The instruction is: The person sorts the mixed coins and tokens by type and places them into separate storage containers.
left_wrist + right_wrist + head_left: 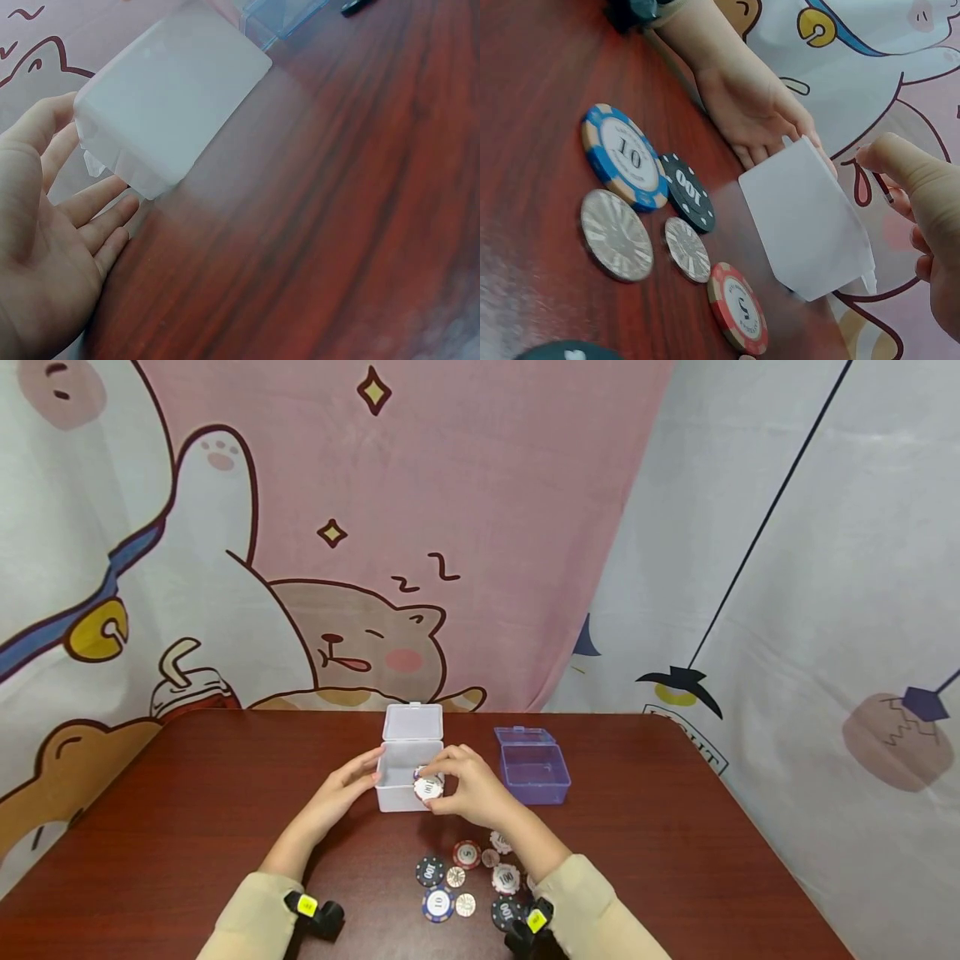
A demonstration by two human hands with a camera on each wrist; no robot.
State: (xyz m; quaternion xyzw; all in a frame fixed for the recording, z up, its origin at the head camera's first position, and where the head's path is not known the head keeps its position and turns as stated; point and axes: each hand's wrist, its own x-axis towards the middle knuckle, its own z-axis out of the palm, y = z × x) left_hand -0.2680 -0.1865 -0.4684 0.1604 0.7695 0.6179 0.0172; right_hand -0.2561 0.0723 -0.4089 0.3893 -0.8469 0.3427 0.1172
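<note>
A white lidded box (397, 797) stands on the table with its lid (413, 723) raised at the back. My left hand (347, 787) rests at its left side, fingers loosely extended; in the left wrist view this hand (56, 217) touches the box's end (176, 97). Over the box's right part, my right hand (472, 785) pinches a white poker chip (428, 788) marked 100 between thumb and fingers. Part of a purple-edged chip (417, 772) shows just behind it. In the right wrist view the right thumb (911, 161) hides most of the held chip.
A clear purple box (536, 777) stands to the right, lid raised. Several chips lie nearer me: a red 5 chip (467, 854), a blue 10 chip (438, 903), a black 100 chip (431, 871), a white chip (506, 878) and small pale coins (465, 905). A printed cloth (525, 527) hangs behind.
</note>
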